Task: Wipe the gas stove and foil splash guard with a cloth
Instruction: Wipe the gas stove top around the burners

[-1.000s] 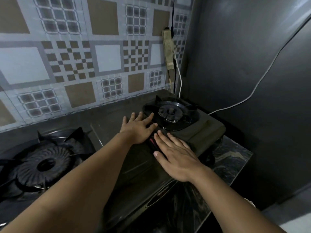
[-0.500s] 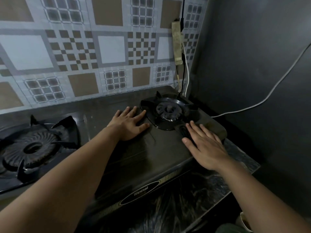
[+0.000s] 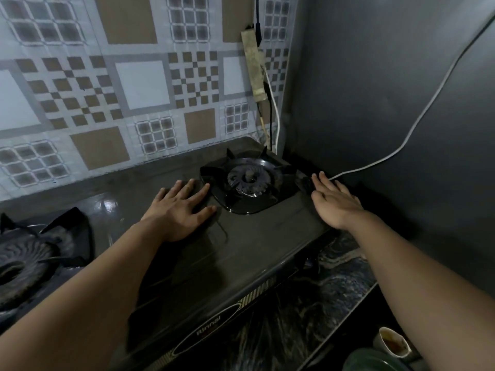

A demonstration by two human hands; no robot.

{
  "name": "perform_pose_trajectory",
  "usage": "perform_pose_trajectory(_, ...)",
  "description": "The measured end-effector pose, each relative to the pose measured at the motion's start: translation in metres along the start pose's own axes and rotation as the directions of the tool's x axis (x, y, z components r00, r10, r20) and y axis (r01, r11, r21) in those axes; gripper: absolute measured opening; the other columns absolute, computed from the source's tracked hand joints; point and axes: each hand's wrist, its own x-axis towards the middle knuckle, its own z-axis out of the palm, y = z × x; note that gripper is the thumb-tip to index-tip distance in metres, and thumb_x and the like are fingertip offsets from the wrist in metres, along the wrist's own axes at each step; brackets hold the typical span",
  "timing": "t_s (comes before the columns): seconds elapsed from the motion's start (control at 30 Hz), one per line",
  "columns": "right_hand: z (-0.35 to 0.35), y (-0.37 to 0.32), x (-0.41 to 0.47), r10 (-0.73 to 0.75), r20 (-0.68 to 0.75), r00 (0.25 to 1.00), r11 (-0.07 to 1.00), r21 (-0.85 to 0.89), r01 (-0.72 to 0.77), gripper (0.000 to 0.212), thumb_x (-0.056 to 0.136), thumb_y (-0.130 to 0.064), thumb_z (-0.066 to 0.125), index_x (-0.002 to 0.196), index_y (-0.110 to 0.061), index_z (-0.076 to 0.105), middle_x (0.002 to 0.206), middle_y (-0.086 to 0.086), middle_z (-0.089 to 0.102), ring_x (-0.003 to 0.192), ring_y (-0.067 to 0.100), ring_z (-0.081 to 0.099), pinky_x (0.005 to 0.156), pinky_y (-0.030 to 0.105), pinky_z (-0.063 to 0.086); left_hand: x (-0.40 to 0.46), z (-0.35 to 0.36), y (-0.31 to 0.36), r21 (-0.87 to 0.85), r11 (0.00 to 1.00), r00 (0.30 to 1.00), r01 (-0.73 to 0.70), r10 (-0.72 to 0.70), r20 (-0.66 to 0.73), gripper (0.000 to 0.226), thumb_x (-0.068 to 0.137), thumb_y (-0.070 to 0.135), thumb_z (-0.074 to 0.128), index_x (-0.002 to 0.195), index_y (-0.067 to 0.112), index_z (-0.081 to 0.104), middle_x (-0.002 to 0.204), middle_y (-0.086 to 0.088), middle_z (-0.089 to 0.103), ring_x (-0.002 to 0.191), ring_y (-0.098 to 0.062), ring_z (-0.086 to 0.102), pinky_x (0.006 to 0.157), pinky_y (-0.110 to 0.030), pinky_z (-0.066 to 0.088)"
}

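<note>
Black glass gas stove (image 3: 241, 253) occupies the bench centre; left hand (image 3: 179, 210) rests flat, grip spread, at the burner's (image 3: 250, 180) 9 o'clock; right hand (image 3: 334, 202), grip spread at 3 o'clock, shows no visible cloth, so wipe with overlapping strokes.

The gas stove (image 3: 241, 253) is glossy black, with a gold-dotted strip and a gold-ringed oval bearing pale lettering along its front edge, and its right burner (image 3: 250, 179) and left burner (image 3: 24, 261) are dull black-grey. Behind it the foil splash guard (image 3: 139, 84) is silvery grey, printed with tan squares, plain white squares, brown-and-white checkerboards and grids of small dark squares. A white cable (image 3: 417, 121) crosses the dark grey wall (image 3: 375, 76), a yellowed beige power strip (image 3: 253, 65) hangs on the guard, and the countertop (image 3: 321, 303) is black with pale marbled veins.
</note>
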Motion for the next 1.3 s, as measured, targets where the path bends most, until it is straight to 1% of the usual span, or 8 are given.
perform_pose_trajectory(0.23, -0.007, 0.003, 0.030, -0.031, 0.041, 0.999, 0.998, 0.050, 0.029, 0.073, 0.088, -0.077, 0.005, 0.153, -0.045, 0.003, 0.162, -0.021, -0.007, 0.151, 0.024, 0.001, 0.119, 0.050, 0.007, 0.001, 0.001, 0.003, 0.026, 1.000, 1.000, -0.001, 0.000, 0.007, 0.075, 0.084, 0.082, 0.005, 0.152, 0.053, -0.009, 0.166, 0.006, -0.010, 0.153, -0.018, -0.011, 0.122, -0.042, -0.004)
perform_pose_trajectory(0.37, -0.009, 0.003, 0.052, -0.102, 0.092, 0.991, 0.967, 0.242, 0.077, 0.097, 0.070, -0.092, 0.000, 0.154, -0.043, 0.007, 0.163, -0.017, -0.004, 0.151, 0.020, 0.000, 0.121, 0.046, 0.003, -0.001, 0.001, 0.001, 0.022, 1.000, 1.000, 0.004, -0.005, 0.010, 0.081, 0.075, 0.089, -0.006, 0.149, 0.056, -0.013, 0.166, 0.008, -0.012, 0.152, -0.015, -0.013, 0.122, -0.041, -0.005)
perform_pose_trajectory(0.57, -0.018, -0.002, 0.085, -0.207, 0.194, 0.959, 0.858, 0.507, 0.083, 0.079, 0.084, -0.082, 0.012, 0.153, -0.043, 0.011, 0.162, -0.018, 0.001, 0.150, 0.011, 0.001, 0.121, 0.039, 0.004, 0.001, -0.002, 0.009, 0.012, 0.999, 0.999, 0.052, -0.052, -0.004, 0.076, 0.074, 0.088, -0.007, 0.145, 0.061, -0.015, 0.164, 0.012, -0.013, 0.151, -0.013, -0.015, 0.124, -0.042, -0.004)
perform_pose_trajectory(0.73, -0.014, -0.003, 0.124, -0.178, 0.333, 0.926, 0.779, 0.623, -0.074, 0.103, 0.051, -0.104, 0.018, 0.142, -0.058, 0.029, 0.158, -0.010, 0.026, 0.144, 0.022, 0.028, 0.117, 0.051, 0.021, -0.001, -0.004, 0.013, 0.022, 0.998, 0.998, 0.064, -0.064, -0.002, 0.074, 0.075, 0.087, -0.008, 0.145, 0.063, -0.014, 0.164, 0.013, -0.016, 0.150, -0.011, -0.018, 0.122, -0.036, -0.009)
perform_pose_trajectory(0.93, -0.009, -0.019, 0.168, -0.317, 0.371, 0.873, 0.745, 0.667, -0.013, 0.064, 0.073, -0.092, 0.020, 0.133, -0.070, 0.029, 0.159, -0.014, 0.021, 0.144, 0.020, 0.026, 0.117, 0.052, 0.021, -0.001, -0.006, 0.015, 0.017, 0.998, 0.998, 0.067, -0.067, -0.005, 0.077, 0.069, 0.090, -0.014, 0.142, 0.065, -0.017, 0.162, 0.016, -0.020, 0.149, -0.008, -0.023, 0.122, -0.034, -0.011)
perform_pose_trajectory(1.03, -0.006, -0.029, 0.186, -0.357, 0.333, 0.873, 0.727, 0.686, 0.036, 0.047, 0.099, -0.062, 0.022, 0.146, -0.057, 0.020, 0.161, -0.013, 0.016, 0.147, 0.018, 0.019, 0.120, 0.045, 0.017, -0.001, -0.005, 0.015, 0.016, 0.997, 0.998, 0.070, -0.070, -0.008, 0.074, 0.071, 0.090, -0.012, 0.141, 0.066, -0.019, 0.162, 0.019, -0.021, 0.148, -0.006, -0.026, 0.122, -0.034, -0.012)
perform_pose_trajectory(1.17, -0.007, -0.045, 0.211, -0.386, 0.300, 0.872, 0.771, 0.625, 0.126, 0.049, 0.104, -0.049, 0.022, 0.152, -0.048, 0.010, 0.163, -0.011, 0.003, 0.150, 0.017, 0.004, 0.118, 0.040, 0.010, 0.001, -0.004, 0.016, 0.035, 0.996, 0.997, 0.080, -0.079, -0.024, 0.075, 0.070, 0.089, -0.013, 0.141, 0.066, -0.022, 0.160, 0.021, -0.023, 0.146, -0.004, -0.029, 0.121, -0.032, -0.014)
perform_pose_trajectory(1.3, 0.001, -0.059, 0.237, -0.360, 0.303, 0.883, 0.790, 0.602, 0.116, 0.051, 0.101, -0.057, 0.024, 0.150, -0.054, 0.008, 0.164, -0.006, 0.008, 0.150, 0.024, 0.010, 0.117, 0.043, 0.016, 0.001, -0.004, 0.015, 0.028, 0.997, 0.997, 0.078, -0.077, -0.026, 0.074, 0.072, 0.089, -0.011, 0.141, 0.065, -0.023, 0.160, 0.021, -0.023, 0.146, -0.003, -0.030, 0.123, -0.036, -0.011)
